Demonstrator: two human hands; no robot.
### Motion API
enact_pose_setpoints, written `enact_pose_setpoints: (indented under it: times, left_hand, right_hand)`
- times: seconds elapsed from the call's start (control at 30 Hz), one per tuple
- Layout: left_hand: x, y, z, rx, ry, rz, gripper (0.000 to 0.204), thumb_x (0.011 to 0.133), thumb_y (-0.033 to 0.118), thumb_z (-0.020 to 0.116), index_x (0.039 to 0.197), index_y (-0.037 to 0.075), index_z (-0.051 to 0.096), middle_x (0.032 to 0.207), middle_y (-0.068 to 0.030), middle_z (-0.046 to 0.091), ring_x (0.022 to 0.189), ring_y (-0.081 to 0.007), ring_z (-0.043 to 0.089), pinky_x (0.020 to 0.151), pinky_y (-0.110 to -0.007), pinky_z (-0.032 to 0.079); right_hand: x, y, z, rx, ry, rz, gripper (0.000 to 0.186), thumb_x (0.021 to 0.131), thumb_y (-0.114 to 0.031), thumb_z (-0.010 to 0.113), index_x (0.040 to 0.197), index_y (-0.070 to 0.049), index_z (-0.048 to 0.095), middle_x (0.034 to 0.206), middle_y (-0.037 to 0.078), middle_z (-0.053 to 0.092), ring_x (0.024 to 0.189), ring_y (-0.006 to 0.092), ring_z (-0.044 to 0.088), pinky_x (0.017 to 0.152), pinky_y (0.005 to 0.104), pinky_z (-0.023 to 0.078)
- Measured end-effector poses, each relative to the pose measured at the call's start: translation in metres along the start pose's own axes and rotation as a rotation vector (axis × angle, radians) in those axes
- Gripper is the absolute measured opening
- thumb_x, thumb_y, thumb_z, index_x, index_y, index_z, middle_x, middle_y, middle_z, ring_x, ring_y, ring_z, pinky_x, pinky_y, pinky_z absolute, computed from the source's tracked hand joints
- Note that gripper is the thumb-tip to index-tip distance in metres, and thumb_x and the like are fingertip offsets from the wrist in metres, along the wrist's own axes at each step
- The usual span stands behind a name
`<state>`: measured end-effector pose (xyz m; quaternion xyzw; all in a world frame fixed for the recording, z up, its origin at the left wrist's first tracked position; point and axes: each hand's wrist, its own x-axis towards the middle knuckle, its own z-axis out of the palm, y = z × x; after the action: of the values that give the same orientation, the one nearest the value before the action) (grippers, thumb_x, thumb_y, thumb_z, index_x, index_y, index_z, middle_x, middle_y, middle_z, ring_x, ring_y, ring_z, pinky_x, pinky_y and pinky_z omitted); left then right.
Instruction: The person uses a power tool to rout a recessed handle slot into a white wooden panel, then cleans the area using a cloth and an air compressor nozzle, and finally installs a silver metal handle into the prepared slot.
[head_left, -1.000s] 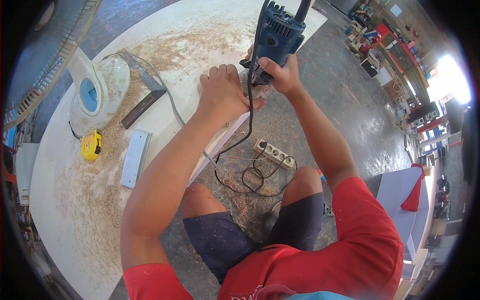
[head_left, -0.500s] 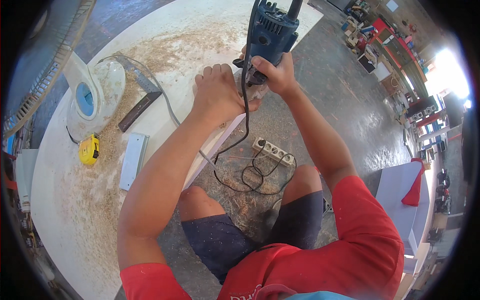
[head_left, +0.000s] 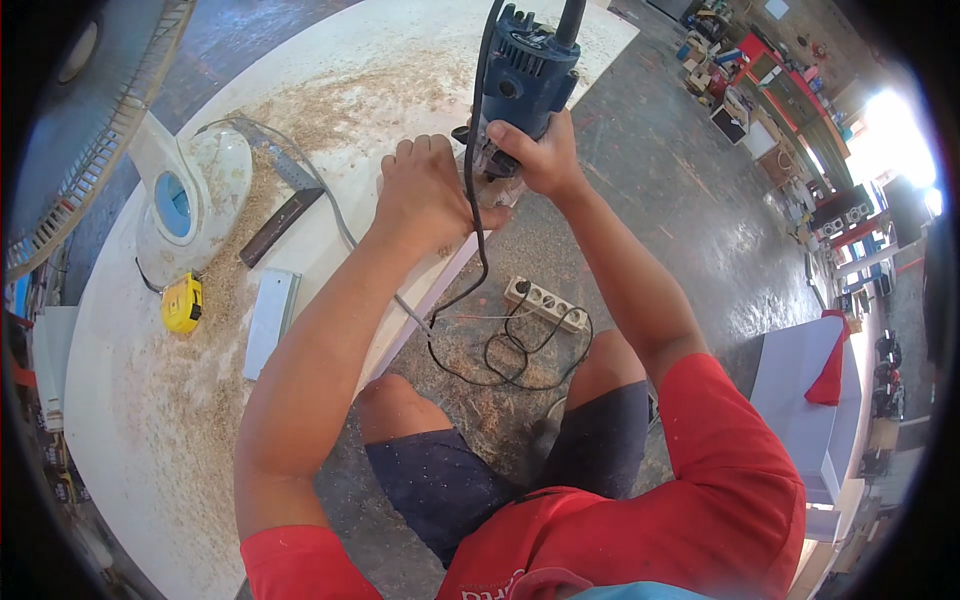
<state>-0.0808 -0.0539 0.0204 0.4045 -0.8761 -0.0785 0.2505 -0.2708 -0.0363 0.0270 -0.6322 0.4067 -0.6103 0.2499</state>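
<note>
My right hand (head_left: 545,155) grips a dark blue handheld router (head_left: 530,75) at the edge of a white board (head_left: 405,335); its black cord hangs past the board. My left hand (head_left: 420,195) has its fingers curled on the board, thumb at the router's base, which it partly hides. To the left lie a square with a dark handle (head_left: 280,228) and metal blade, a pale metal bar (head_left: 268,330) and a yellow tape measure (head_left: 180,303), among sawdust on the white worktable (head_left: 120,420).
A fan (head_left: 205,230) stands on the table at left. On the floor between my legs and the board are a power strip (head_left: 545,305) and looped cords. Right are pale panels (head_left: 785,390) with a red cloth (head_left: 828,375); farther back, cluttered shelves (head_left: 775,90) and speakers (head_left: 840,222).
The router and both my hands have moved a little to the left along the board's edge, still in the same grip.
</note>
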Motion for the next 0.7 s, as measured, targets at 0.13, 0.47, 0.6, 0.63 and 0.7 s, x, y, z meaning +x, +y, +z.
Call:
enact_pose_setpoints:
  times: [0.13, 0.47, 0.6, 0.63, 0.7]
  left_hand:
    - [0.010, -0.025, -0.007, -0.234, -0.124, -0.119, 0.076, 0.065, 0.060, 0.090, 0.101, -0.002, 0.067, 0.091, -0.0208, 0.072, 0.087, -0.0392, 0.070, 0.078, -0.046, 0.055]
    - [0.018, -0.062, -0.003, -0.316, 0.336, 0.023, 0.067, 0.090, 0.067, 0.068, 0.091, 0.001, 0.057, 0.079, -0.0177, 0.062, 0.079, -0.0369, 0.063, 0.071, -0.046, 0.050]
    - [0.019, -0.053, -0.001, -0.197, 0.493, 0.019, 0.037, 0.099, 0.040, 0.065, 0.096, 0.004, 0.058, 0.086, -0.0147, 0.062, 0.086, -0.0347, 0.063, 0.074, -0.046, 0.050]
    - [0.020, -0.051, -0.002, -0.173, 0.551, 0.027, 0.026, 0.100, 0.031, 0.064, 0.098, 0.005, 0.058, 0.089, -0.0137, 0.063, 0.089, -0.0341, 0.062, 0.075, -0.046, 0.050]
    - [0.020, -0.046, -0.003, -0.196, 0.534, 0.056, 0.022, 0.099, 0.026, 0.065, 0.100, 0.005, 0.059, 0.092, -0.0137, 0.062, 0.090, -0.0333, 0.062, 0.077, -0.045, 0.050]
  right_hand:
    - [0.011, 0.006, 0.000, -0.016, -0.012, 0.030, 0.051, 0.078, -0.030, 0.083, 0.115, 0.000, 0.066, 0.099, 0.007, 0.072, 0.089, 0.0160, 0.067, 0.081, 0.0342, 0.055]
    - [0.055, -0.055, -0.016, -0.253, 0.009, -0.020, 0.046, 0.082, -0.035, 0.081, 0.109, 0.002, 0.072, 0.095, 0.008, 0.074, 0.084, 0.0158, 0.070, 0.079, 0.0323, 0.057]
    - [0.052, -0.100, -0.050, -0.582, -0.027, -0.166, 0.056, 0.077, -0.042, 0.086, 0.112, 0.000, 0.072, 0.098, 0.011, 0.076, 0.088, 0.0183, 0.072, 0.083, 0.0342, 0.057]
    - [0.049, -0.109, -0.059, -0.673, -0.024, -0.184, 0.064, 0.074, -0.043, 0.088, 0.118, 0.000, 0.071, 0.100, 0.012, 0.076, 0.089, 0.0199, 0.072, 0.085, 0.0358, 0.056]
    - [0.036, -0.121, -0.076, -0.758, -0.038, -0.198, 0.064, 0.073, -0.043, 0.088, 0.117, -0.001, 0.069, 0.096, 0.014, 0.076, 0.089, 0.0226, 0.074, 0.083, 0.0377, 0.057]
